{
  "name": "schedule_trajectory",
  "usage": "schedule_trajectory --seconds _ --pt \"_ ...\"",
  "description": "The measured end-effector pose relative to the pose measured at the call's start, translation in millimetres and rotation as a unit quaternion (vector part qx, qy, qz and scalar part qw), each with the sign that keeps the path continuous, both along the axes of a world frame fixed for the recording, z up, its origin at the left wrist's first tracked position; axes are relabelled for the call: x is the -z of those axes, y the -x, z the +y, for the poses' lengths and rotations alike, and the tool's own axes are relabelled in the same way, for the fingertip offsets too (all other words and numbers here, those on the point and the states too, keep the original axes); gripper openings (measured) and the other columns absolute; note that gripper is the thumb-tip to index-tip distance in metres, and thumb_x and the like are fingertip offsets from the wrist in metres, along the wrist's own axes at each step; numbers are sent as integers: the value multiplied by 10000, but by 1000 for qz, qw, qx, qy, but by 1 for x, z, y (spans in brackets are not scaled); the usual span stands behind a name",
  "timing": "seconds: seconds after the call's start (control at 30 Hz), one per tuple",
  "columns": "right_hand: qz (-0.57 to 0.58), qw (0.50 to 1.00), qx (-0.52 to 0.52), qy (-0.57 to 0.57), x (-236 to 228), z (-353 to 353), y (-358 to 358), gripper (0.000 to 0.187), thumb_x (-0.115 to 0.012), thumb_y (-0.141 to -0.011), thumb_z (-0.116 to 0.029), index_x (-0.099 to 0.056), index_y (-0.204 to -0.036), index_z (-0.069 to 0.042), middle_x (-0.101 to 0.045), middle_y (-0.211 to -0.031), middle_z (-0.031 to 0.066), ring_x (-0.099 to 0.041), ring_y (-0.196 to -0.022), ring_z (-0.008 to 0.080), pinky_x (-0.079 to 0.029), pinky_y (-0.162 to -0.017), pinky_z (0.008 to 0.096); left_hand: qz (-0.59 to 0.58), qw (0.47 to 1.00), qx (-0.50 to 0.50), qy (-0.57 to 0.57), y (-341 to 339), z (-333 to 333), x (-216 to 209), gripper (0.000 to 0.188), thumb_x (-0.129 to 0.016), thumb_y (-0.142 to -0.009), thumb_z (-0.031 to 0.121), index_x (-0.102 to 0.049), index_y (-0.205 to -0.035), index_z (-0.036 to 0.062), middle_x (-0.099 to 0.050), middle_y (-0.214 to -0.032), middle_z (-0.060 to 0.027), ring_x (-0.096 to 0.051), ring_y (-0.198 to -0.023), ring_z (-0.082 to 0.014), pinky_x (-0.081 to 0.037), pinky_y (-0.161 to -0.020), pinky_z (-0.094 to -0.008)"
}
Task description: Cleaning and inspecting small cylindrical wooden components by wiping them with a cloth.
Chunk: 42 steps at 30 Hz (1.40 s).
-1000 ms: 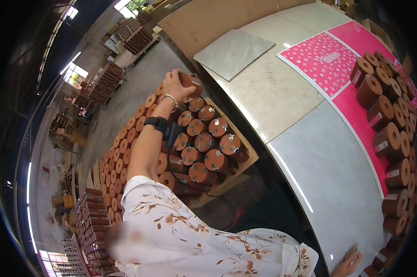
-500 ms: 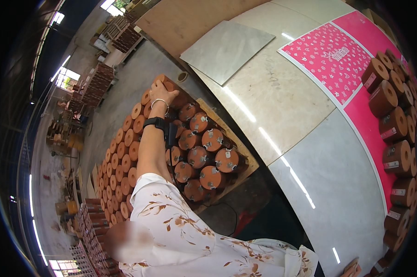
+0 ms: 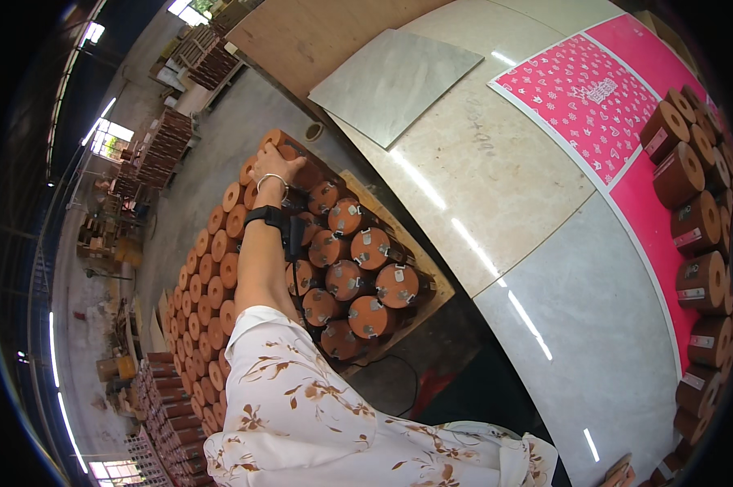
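Note:
My left hand (image 3: 275, 167), with a bracelet and a black wrist strap, reaches to the far end of a stack of brown cylinders. Its fingers are wrapped over the end of one brown cylinder (image 3: 274, 137), which lies at the top of the stack. Just right of my forearm, several brown cylinders (image 3: 371, 248) show round ends with metal clasps. To the forearm's left, the cylinders (image 3: 206, 266) have a hole in the middle of each end. Only a bit of my right hand (image 3: 619, 471) shows at the lower right, by the table edge; its fingers are mostly cut off.
A long table (image 3: 537, 284) with pale panels runs along the right. On it lie a loose grey slab (image 3: 395, 85), a pink printed sheet (image 3: 581, 101) and a row of brown cylinders (image 3: 701, 280). A wooden pallet (image 3: 439, 296) sits under the stack. More stacked goods (image 3: 165, 146) stand behind.
My left hand and forearm have shifted slightly left and down in view, still at the same cylinder. The stack has shifted slightly left in view too. A blurred round shape beside my sleeve is gone.

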State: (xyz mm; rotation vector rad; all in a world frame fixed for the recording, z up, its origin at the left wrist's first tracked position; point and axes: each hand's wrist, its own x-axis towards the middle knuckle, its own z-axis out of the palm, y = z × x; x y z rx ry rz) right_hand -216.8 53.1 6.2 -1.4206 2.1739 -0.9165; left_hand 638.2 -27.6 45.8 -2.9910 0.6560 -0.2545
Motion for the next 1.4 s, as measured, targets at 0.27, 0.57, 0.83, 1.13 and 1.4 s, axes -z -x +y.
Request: schedule_trajectory --seconds 0.27,0.57,0.83,1.13,1.4 --pt "3 997 -64 37 37 12 44 223 -496 -990 -113 -475 -1064 97 -624 -1028 265 -653 -907 278 -557 -807 320 10 1000 21 3 5 4 -15 913 -708 -624 624 -508 -1325 74 -564 -1310 -156 -533 -1222 -297 -426 -993 -442" --pt "77 995 -16 62 26 12 21 138 -502 -921 -127 -529 -974 -3 -559 -781 116 -542 -714 179 -453 -662 323 22 998 -23 -47 13 8 -18 865 -660 -719 632 -458 -1375 108 -407 -1445 -118 -397 -1320 -303 -342 -1008 -525" --pt "58 992 -17 108 21 5 6 85 -497 -884 -70 -522 -918 3 -557 -709 89 -527 -639 138 -451 -600 291 -61 957 194 209 42 -20 -27 494 -639 -741 266 -550 -1171 39 -514 -1229 -142 -509 -1158 -327 -413 -957 -448" --pt "40 989 -40 138 22 9 5 106 -524 -856 -42 -544 -949 5 -591 -734 101 -584 -647 176 -470 -598 306 303 662 570 380 343 -54 -164 620 -479 -668 -29 -473 -1280 68 -509 -1296 -85 -502 -1202 -240 -341 -1045 -388" --pt "-64 984 -47 161 28 6 9 97 -549 -864 -45 -552 -949 3 -588 -730 102 -584 -650 162 -473 -608 291 239 357 826 364 530 5 -258 557 -563 -661 -17 -509 -1214 -51 -545 -1189 -204 -514 -1145 -372 -399 -997 -446"
